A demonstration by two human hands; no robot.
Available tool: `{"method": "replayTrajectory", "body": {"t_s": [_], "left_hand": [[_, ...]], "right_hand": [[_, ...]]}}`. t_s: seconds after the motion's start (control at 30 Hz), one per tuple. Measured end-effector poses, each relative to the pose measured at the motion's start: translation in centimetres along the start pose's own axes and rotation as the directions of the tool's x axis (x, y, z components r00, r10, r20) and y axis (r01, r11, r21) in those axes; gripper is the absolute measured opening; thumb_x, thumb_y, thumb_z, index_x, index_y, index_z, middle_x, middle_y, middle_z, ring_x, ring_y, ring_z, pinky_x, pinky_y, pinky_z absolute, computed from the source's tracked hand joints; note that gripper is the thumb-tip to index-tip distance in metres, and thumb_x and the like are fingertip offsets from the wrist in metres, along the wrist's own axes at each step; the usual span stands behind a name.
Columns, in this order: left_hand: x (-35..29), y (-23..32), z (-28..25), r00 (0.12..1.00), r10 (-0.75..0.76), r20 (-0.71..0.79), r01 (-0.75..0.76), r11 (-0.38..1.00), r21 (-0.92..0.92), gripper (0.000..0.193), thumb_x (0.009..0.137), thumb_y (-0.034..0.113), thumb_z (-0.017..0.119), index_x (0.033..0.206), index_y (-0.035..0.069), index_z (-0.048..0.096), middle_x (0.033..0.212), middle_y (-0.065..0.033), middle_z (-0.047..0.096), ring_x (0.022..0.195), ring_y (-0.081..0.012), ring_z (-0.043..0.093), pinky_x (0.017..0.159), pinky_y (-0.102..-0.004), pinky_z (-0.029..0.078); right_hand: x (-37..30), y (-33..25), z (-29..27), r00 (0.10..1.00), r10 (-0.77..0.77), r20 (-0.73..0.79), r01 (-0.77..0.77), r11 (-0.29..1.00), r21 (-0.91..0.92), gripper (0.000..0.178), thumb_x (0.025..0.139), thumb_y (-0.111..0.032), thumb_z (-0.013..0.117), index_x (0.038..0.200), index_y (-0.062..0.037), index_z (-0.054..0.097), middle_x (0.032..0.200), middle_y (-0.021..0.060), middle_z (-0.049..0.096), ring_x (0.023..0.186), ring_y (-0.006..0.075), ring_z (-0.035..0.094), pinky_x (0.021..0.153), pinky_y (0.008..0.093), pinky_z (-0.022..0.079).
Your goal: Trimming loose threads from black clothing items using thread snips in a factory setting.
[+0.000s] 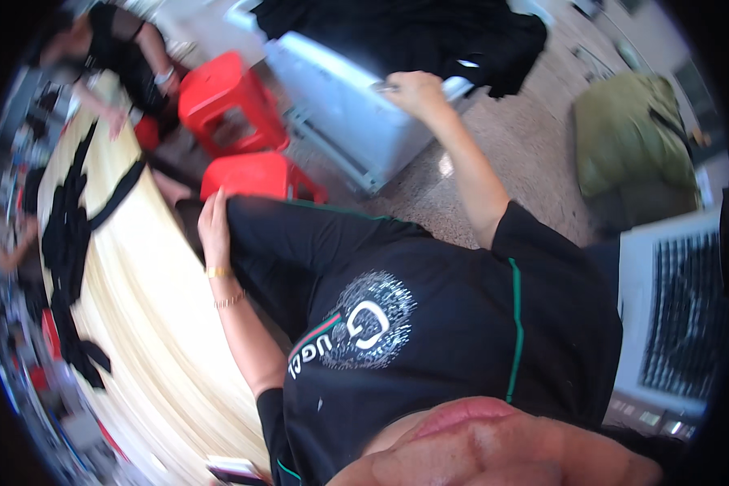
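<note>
My left hand (213,220) lies at the edge of a black garment (300,243) spread over my lap, its fingers curled on the cloth; two thin bracelets circle the wrist. My right arm stretches out and my right hand (413,91) is closed at the rim of a pale plastic bin (340,113). A small grey object (383,85) sticks out of the fist. A heap of black clothes (413,32) fills the bin just beyond that hand. I wear a black T-shirt with a white print.
A long pale wooden table (146,300) on my left carries black cloth pieces (65,235). Two red plastic stools (227,97) stand between table and bin. Another person (113,49) works at the table's far end. An olive bag (632,138) and a white grilled appliance (672,316) are on my right.
</note>
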State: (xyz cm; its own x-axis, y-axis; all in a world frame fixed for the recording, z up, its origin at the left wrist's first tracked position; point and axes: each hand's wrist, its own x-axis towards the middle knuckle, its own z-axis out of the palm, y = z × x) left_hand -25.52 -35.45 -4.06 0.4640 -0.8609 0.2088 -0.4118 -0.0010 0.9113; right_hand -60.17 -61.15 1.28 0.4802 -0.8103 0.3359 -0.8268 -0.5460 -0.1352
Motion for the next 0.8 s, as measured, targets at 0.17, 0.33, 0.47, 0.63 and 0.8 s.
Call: {"method": "replayTrajectory", "body": {"t_s": [0.17, 0.33, 0.47, 0.63, 0.8], "left_hand": [[0.1, 1.0, 1.6, 0.986, 0.141, -0.088, -0.145, 0.988, -0.042, 0.034, 0.1, 0.024, 0.047, 0.11, -0.003, 0.064, 0.105, -0.0117, 0.067, 0.102, -0.0183, 0.061, 0.091, -0.0271, 0.043], [0.0, 1.1, 2.1, 0.96, 0.213, -0.184, -0.22, 0.975, -0.023, 0.033, 0.099, 0.021, 0.046, 0.112, -0.004, 0.063, 0.109, -0.0144, 0.066, 0.105, -0.0232, 0.061, 0.094, -0.029, 0.043], [0.5, -1.9, 1.7, 0.959, 0.22, -0.178, -0.228, 0.973, -0.026, 0.029, 0.098, 0.017, 0.049, 0.115, -0.004, 0.061, 0.112, -0.0133, 0.065, 0.107, -0.0214, 0.06, 0.096, -0.0291, 0.043], [0.2, -2.0, 1.3, 0.976, 0.176, -0.13, -0.176, 0.984, 0.01, 0.031, 0.098, 0.017, 0.05, 0.12, -0.003, 0.059, 0.117, -0.0117, 0.064, 0.111, -0.019, 0.058, 0.099, -0.0276, 0.041], [0.3, -3.0, 1.3, 0.985, 0.074, -0.154, -0.07, 0.997, 0.029, 0.034, 0.1, 0.02, 0.048, 0.121, -0.003, 0.059, 0.119, -0.0119, 0.063, 0.113, -0.0186, 0.057, 0.101, -0.0279, 0.04]], "right_hand": [[-0.1, 0.8, 0.4, 1.0, -0.008, -0.02, 0.007, 0.999, -0.044, 0.048, 0.086, -0.057, 0.054, 0.081, -0.0115, 0.069, 0.073, 0.0161, 0.067, 0.073, 0.0357, 0.067, 0.065, 0.0457, 0.052], [-0.1, 0.3, -0.3, 0.999, -0.039, 0.007, 0.039, 0.998, -0.04, 0.048, 0.086, -0.054, 0.056, 0.08, -0.0083, 0.068, 0.072, 0.0168, 0.067, 0.072, 0.0358, 0.067, 0.063, 0.0443, 0.052], [0.0, 0.3, -0.2, 0.999, -0.019, 0.033, 0.02, 0.999, -0.033, 0.047, 0.087, -0.053, 0.056, 0.085, -0.0088, 0.07, 0.076, 0.0171, 0.068, 0.074, 0.0347, 0.067, 0.066, 0.0436, 0.052], [0.0, 1.2, -0.5, 0.996, -0.065, 0.065, 0.056, 0.99, 0.126, 0.044, 0.085, -0.051, 0.059, 0.088, -0.0096, 0.072, 0.08, 0.0174, 0.069, 0.079, 0.0352, 0.067, 0.072, 0.0445, 0.052], [0.3, 2.6, -1.5, 0.99, -0.042, 0.133, 0.004, 0.962, 0.274, 0.042, 0.086, -0.049, 0.059, 0.09, -0.0091, 0.072, 0.078, 0.0126, 0.069, 0.074, 0.0281, 0.066, 0.069, 0.0381, 0.05]]}}
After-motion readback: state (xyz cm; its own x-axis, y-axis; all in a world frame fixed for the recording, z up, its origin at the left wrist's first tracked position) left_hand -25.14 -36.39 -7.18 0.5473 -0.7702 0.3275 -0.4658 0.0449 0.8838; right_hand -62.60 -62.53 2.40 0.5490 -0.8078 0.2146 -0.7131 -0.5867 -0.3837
